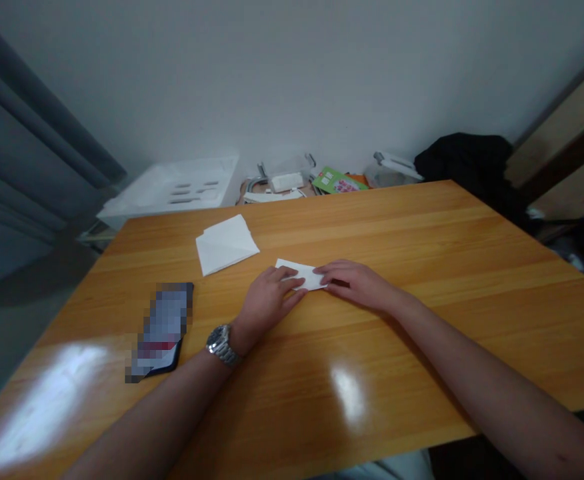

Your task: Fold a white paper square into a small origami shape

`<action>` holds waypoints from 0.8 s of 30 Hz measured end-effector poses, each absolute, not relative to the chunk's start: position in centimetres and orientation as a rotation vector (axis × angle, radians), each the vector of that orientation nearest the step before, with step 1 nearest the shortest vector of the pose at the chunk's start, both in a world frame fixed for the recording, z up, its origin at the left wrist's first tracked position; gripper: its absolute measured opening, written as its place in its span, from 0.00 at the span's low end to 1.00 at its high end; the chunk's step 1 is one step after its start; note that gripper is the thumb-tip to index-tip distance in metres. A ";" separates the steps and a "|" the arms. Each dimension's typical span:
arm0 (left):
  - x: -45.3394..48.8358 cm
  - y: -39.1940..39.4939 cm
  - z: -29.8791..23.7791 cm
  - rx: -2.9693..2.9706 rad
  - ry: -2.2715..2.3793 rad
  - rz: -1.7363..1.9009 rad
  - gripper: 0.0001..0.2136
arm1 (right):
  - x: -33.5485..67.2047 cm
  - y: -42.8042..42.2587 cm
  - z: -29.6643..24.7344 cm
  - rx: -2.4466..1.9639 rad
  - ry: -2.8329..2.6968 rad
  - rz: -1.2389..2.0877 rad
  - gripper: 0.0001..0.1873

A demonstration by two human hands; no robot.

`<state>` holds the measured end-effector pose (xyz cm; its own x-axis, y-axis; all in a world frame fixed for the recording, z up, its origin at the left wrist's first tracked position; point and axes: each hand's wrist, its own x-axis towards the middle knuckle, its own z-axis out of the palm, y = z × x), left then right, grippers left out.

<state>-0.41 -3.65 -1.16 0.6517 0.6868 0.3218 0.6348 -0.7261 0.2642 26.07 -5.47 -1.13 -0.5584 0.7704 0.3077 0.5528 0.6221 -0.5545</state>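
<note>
A small folded piece of white paper (311, 276) lies on the wooden table in front of me. My left hand (271, 297) presses on its left part, fingers bent over it and thumb at the near edge. At the right end, my right hand (356, 281) pinches the paper between fingertips and thumb. Parts of the paper are hidden beneath the fingers. Farther back on the left rests a small stack of white paper sheets (227, 245), apart from both hands. A silver watch (222, 345) is on my left wrist.
A phone (165, 327) with a blurred-out screen lies left of my left forearm. Behind the table (422, 247) stand a white foam box (182, 187), a green booklet (339, 181) and assorted clutter against the wall. Black fabric (465, 160) sits at the back right.
</note>
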 end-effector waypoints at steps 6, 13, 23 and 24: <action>-0.2 -4.0 -1.0 2.824 1.021 0.569 0.14 | 26.4 -5.3 -1.0 -1.029 -2.332 0.515 0.10; -0.3 -4.0 -1.2 2.824 0.931 0.563 0.16 | 26.9 -5.3 -0.6 -1.081 -2.327 0.523 0.12; -0.3 -4.6 -1.2 2.819 0.753 0.516 0.17 | 27.0 -5.1 -0.7 -1.193 -2.192 0.508 0.12; -0.3 -4.7 -1.3 2.814 0.748 0.510 0.17 | 26.9 -5.1 -0.7 -1.182 -2.188 0.504 0.12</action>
<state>-0.32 -4.70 -1.33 0.8139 0.5097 0.2790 0.4460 -0.8557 0.2623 26.95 -5.09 -0.74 -0.4275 0.8452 0.3207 0.6197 0.5322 -0.5768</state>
